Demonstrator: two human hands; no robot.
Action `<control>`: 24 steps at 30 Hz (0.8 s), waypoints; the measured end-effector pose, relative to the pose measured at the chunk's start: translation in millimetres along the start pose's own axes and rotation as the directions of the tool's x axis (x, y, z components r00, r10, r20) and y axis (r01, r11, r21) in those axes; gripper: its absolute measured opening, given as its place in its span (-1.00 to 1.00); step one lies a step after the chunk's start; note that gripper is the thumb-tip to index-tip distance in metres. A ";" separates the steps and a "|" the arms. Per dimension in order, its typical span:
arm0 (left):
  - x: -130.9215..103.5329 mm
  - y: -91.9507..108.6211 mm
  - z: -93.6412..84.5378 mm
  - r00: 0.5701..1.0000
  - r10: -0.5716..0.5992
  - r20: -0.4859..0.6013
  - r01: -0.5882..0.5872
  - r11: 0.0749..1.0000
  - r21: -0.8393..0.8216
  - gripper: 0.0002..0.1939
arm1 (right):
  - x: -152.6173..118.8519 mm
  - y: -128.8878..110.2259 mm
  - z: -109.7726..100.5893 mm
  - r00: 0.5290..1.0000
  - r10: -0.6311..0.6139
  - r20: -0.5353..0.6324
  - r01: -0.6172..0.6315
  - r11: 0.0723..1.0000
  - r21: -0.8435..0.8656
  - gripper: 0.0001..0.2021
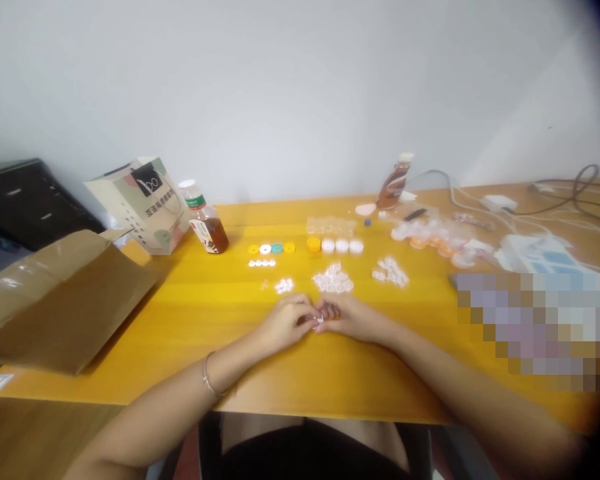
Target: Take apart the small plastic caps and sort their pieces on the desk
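My left hand (pixel 286 323) and my right hand (pixel 349 316) meet at the middle of the table's near half. Their fingertips pinch a small white piece (pixel 319 320) between them; its exact kind is too small to make out. Just beyond the fingers lies a heap of small whitish, see-through pieces (pixel 333 279). To its left is a small cluster of white pieces (pixel 284 287), and to its right another loose heap (pixel 392 272). Farther back are a row of yellow, white and teal discs (pixel 277 249), a row of tiny white pieces (pixel 263 263), and orange and white caps (pixel 335 246).
At the left stand a brown paper bag (pixel 70 300), a printed carton bag (pixel 155 207) and a bottle of brown liquid (pixel 207 227). Clear containers (pixel 331 227) sit behind the caps. A second bottle (pixel 395 183), plastic-wrapped items (pixel 435 237) and cables (pixel 530 207) occupy the right rear.
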State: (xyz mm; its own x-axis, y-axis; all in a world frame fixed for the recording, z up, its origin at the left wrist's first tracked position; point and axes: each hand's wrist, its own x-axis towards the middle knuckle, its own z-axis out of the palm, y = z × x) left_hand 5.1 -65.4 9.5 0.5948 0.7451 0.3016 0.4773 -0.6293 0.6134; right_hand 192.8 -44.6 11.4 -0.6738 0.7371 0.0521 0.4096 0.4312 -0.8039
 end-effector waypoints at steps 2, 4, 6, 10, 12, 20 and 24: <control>0.1 -1.3 0.3 0.999 -0.040 0.008 0.041 0.999 -0.035 -0.89 | -0.2 -1.8 -0.3 1.000 0.001 -0.013 -0.001 0.999 -0.039 -0.78; 0.0 -3.6 1.0 0.997 -0.069 0.017 0.070 0.996 -0.061 -0.90 | -0.6 -3.7 -0.7 1.000 -0.010 -0.024 0.008 0.998 -0.070 -0.79; 0.0 -5.9 2.1 0.996 -0.087 0.019 0.088 0.992 -0.085 -0.92 | -1.0 -4.9 -1.0 0.999 -0.027 -0.031 0.024 0.996 -0.088 -0.80; 0.1 -8.8 4.9 0.994 -0.106 0.012 0.107 0.985 -0.138 -0.94 | -1.5 -5.0 -0.5 0.998 -0.052 -0.035 0.048 0.993 -0.108 -0.84; 0.2 -9.7 5.8 0.993 -0.114 0.008 0.113 0.980 -0.161 -0.95 | -1.6 -4.5 0.0 0.997 -0.062 -0.035 0.057 0.992 -0.114 -0.85; -0.3 -6.9 5.6 0.993 -0.120 0.022 0.122 0.975 -0.187 -0.96 | -1.4 -1.5 1.5 0.995 -0.094 -0.039 0.088 0.986 -0.140 -0.87; 1.5 -2.2 -1.3 0.995 -0.097 -0.032 0.089 0.978 -0.187 -0.93 | -1.4 -1.4 1.8 0.994 -0.096 -0.044 0.090 0.989 -0.114 -0.87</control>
State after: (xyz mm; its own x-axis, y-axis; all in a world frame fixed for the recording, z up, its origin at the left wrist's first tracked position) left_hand 4.0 -62.6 9.5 0.5247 0.8094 0.2637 0.3988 -0.5074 0.7638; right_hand 192.1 -47.1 11.4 -0.6821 0.7147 0.1549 0.4144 0.5523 -0.7234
